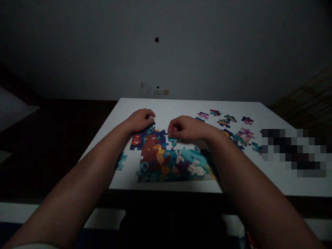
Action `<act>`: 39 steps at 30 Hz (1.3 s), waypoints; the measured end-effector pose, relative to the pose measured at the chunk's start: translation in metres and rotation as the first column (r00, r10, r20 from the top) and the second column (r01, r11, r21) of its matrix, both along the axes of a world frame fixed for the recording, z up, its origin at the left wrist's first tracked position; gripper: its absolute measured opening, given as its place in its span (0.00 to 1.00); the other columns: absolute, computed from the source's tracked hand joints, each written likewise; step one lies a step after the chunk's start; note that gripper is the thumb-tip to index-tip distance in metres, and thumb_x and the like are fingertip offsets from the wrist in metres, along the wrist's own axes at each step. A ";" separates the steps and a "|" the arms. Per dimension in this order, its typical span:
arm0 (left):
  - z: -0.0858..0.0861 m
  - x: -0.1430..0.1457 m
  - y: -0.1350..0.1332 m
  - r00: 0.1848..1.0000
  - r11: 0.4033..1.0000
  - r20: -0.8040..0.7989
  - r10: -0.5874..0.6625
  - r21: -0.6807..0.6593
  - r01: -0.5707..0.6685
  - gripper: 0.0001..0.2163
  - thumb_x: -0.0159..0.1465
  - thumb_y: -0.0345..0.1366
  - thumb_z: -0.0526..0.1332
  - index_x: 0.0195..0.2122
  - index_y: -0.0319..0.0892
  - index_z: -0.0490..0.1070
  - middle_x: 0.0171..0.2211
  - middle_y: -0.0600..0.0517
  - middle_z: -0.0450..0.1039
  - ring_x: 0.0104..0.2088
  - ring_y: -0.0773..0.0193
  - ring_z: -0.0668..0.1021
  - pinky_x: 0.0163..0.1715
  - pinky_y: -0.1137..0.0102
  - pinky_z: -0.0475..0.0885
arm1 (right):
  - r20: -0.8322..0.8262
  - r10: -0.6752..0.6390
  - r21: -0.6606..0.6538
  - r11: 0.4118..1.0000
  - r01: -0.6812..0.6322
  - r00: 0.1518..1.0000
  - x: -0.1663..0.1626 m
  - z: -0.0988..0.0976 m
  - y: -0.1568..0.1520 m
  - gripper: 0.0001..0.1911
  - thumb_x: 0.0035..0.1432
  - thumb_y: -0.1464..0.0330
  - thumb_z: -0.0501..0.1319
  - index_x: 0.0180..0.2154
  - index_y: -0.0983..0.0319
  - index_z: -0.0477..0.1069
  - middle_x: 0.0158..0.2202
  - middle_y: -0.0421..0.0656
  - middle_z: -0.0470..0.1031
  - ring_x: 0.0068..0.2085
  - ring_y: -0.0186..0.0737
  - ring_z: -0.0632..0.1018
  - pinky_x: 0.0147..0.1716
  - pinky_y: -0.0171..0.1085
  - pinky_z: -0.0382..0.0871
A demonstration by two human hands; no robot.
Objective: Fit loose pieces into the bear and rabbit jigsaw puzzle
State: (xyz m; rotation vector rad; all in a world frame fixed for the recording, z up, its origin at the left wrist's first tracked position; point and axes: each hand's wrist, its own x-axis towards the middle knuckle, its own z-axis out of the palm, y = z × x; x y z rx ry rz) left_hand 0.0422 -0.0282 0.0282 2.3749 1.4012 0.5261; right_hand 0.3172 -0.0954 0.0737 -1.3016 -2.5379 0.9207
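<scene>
A partly joined jigsaw puzzle lies near the table's front edge, showing a brown bear with a yellow pot and two white rabbits. My left hand rests at its upper left corner, fingers loosely bent, with a gap between thumb and forefinger. Right of the bear, my right hand is curled, its fingertips closed at a teal puzzle piece close to the joined part. The fingers hide part of that piece. My right forearm covers the puzzle's right end.
Several loose puzzle pieces are scattered on the right of the white table. Another teal piece lies beside my left forearm. A blurred patch covers the right side. Behind the table stands a wall with sockets.
</scene>
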 end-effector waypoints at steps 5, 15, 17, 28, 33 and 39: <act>-0.002 -0.001 0.002 1.000 1.000 -0.005 -0.004 0.003 0.004 0.17 0.65 0.43 0.61 0.51 0.44 0.81 0.43 0.46 0.81 0.41 0.55 0.79 0.45 0.60 0.73 | -0.076 -0.027 -0.060 0.998 0.023 0.997 -0.002 0.000 -0.002 0.10 0.59 0.61 0.69 0.36 0.62 0.77 0.30 0.42 0.79 0.29 0.36 0.74 0.30 0.36 0.61; -0.002 0.000 0.003 1.000 1.000 -0.001 0.000 0.001 0.000 0.17 0.65 0.44 0.61 0.50 0.44 0.81 0.43 0.47 0.81 0.39 0.57 0.79 0.44 0.61 0.73 | 0.075 0.006 -0.017 1.000 -0.005 0.997 -0.003 0.001 -0.002 0.12 0.57 0.61 0.69 0.42 0.60 0.80 0.33 0.43 0.81 0.31 0.38 0.77 0.32 0.38 0.62; -0.001 0.000 0.002 1.000 1.000 -0.009 0.000 0.002 0.000 0.17 0.65 0.44 0.61 0.50 0.43 0.81 0.43 0.46 0.80 0.39 0.57 0.79 0.44 0.61 0.73 | 0.077 0.005 -0.018 1.000 -0.003 0.997 -0.003 0.002 -0.002 0.13 0.57 0.62 0.69 0.42 0.61 0.81 0.33 0.43 0.81 0.31 0.39 0.77 0.32 0.38 0.63; 0.000 -0.001 0.001 1.000 1.000 -0.019 -0.004 -0.001 0.004 0.17 0.64 0.42 0.61 0.51 0.44 0.81 0.43 0.46 0.81 0.40 0.57 0.79 0.44 0.61 0.73 | -0.109 0.107 -0.060 0.992 -0.114 0.988 0.006 0.003 0.004 0.12 0.62 0.62 0.64 0.41 0.61 0.82 0.33 0.42 0.81 0.33 0.38 0.75 0.35 0.37 0.65; 0.000 0.000 0.000 1.000 1.000 -0.013 -0.008 0.005 0.008 0.17 0.65 0.43 0.61 0.50 0.43 0.81 0.43 0.45 0.81 0.40 0.55 0.79 0.45 0.59 0.73 | -0.053 0.126 -0.123 0.984 -0.132 0.991 0.015 0.005 0.006 0.11 0.65 0.61 0.64 0.42 0.60 0.81 0.36 0.43 0.82 0.33 0.39 0.77 0.35 0.37 0.69; 0.002 0.000 -0.002 1.000 1.000 0.008 0.003 -0.013 -0.003 0.17 0.64 0.43 0.61 0.50 0.43 0.81 0.44 0.44 0.81 0.41 0.54 0.79 0.46 0.58 0.73 | -0.045 0.038 -0.241 0.969 -0.048 0.998 0.025 0.009 0.005 0.19 0.59 0.61 0.70 0.51 0.61 0.79 0.42 0.45 0.84 0.31 0.39 0.80 0.32 0.37 0.71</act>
